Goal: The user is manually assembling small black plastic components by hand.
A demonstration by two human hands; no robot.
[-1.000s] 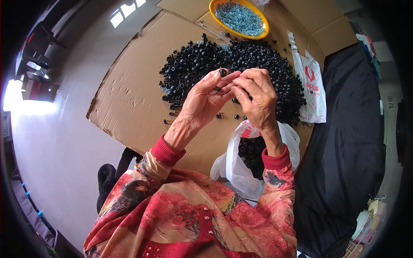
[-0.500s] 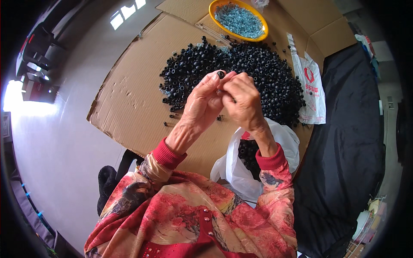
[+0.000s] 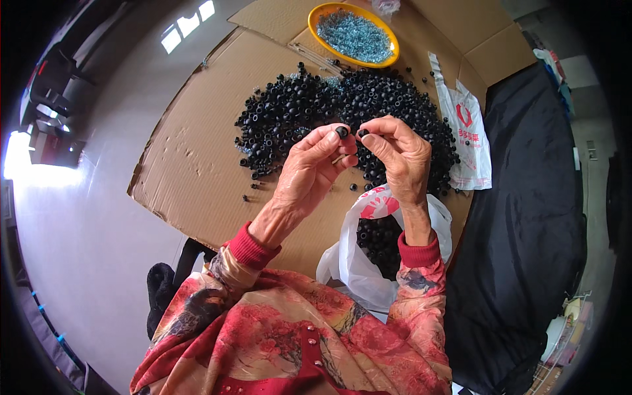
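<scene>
My left hand (image 3: pixel 308 170) pinches a black hollow cap (image 3: pixel 342 131) between thumb and forefinger, its round opening showing. Close by on the right, my right hand (image 3: pixel 403 155) grips a small black bead-like piece (image 3: pixel 363 133) at its fingertips. A narrow gap separates the two pieces. Both hands are raised over the near side of a wide heap of black caps and balls (image 3: pixel 283 108), spread on flattened cardboard (image 3: pixel 191 145). Below my right wrist stands a white plastic bag (image 3: pixel 336 263), its mouth open on more black pieces (image 3: pixel 378 247).
A yellow oval bowl (image 3: pixel 312 27) of small bluish clear pieces (image 3: pixel 355 36) stands at the far edge of the heap. To the right lies a flat white plastic bag (image 3: pixel 477 168) with red print, beside black cloth (image 3: pixel 520 217). A few loose pieces (image 3: pixel 245 197) lie near the heap.
My hands were together at the fingertips; my right hand has drawn away to the right, showing a small black piece in its fingers. My left hand still pinches the black cap.
</scene>
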